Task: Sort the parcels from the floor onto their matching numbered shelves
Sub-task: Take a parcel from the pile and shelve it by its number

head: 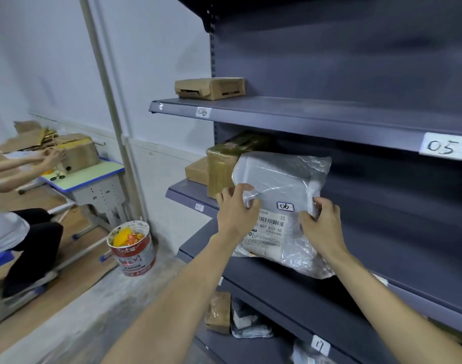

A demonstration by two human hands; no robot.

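From the head camera, both hands hold one grey plastic parcel (282, 203) up against the dark shelving. The left hand (236, 210) has its fingers curled over the parcel's upper left edge, bunching the film; the right hand (323, 227) pinches the right edge, fingers closed on the plastic. A handwritten tag (285, 206) on the parcel reads "06", above a printed shipping label (269, 229).

The parcel's lower edge rests on or hangs just over a shelf lip (277, 278); which of the two I cannot tell. Its upper part covers the opening under the shelf marked "05" (445, 146). A taped brown box (226, 164) sits just behind the left hand, touching or nearly touching the parcel.

Risks, as I judge them: no "06" shelf label is visible here, so the parcel could go onto the wrong level. The slack film may slip out of the pinches. Pushing the parcel inward could shove the brown box aside.

To the left, another person handles a carton (77, 153) on a bench (93, 177), and a bucket (132, 248) stands on the floor.
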